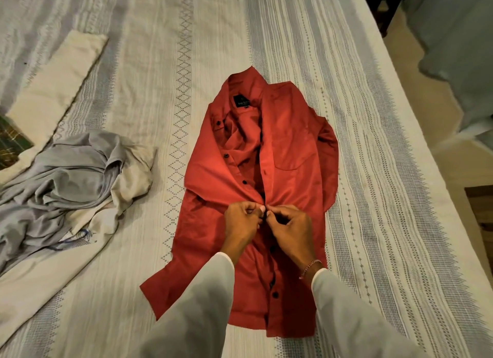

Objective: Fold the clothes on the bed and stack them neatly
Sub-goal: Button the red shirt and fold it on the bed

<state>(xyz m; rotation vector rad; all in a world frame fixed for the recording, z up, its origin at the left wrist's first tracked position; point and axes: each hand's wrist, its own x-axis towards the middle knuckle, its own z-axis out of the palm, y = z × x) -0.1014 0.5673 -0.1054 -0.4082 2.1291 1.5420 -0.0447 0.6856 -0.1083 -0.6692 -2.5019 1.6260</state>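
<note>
Shirt (290, 154) button hidden under fingers (262, 210)

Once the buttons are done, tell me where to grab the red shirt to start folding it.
Take the red shirt at its left edge near the loose sleeve, coming in from the left side. It lies flat, front up, collar away from you, and that sleeve splays outward, so it probably folds inward first.

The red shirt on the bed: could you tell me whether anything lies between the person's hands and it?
Nothing visible does. Both the left hand and the right hand already pinch the red shirt at its button placket, mid-front. The crumpled grey garment lies apart on the bedspread, to the shirt's left.
</note>
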